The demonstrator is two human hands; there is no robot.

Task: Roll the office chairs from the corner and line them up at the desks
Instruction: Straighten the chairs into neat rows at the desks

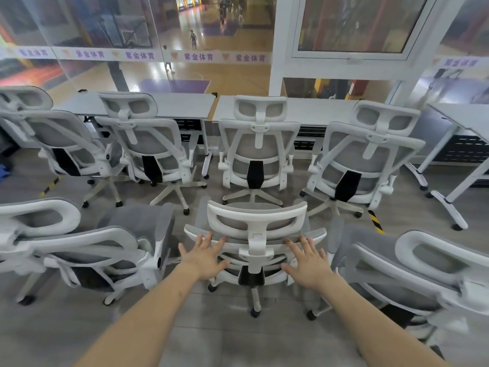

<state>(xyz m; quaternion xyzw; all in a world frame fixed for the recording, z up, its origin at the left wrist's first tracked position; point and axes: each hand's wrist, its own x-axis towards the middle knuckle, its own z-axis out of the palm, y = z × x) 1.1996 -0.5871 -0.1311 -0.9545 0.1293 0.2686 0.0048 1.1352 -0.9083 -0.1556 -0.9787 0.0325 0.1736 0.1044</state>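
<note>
Left hand, right hand: fingers spread and straight, laid on upper backrest rim of centre chair, either side of headrest stem. Chair straight ahead of both, equally near, facing desks; filled chair row between.

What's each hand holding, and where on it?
Nothing is gripped. The left hand and right hand are both open, fingers spread, at the top of the backrest of the middle chair, either side of the headrest post.
</note>
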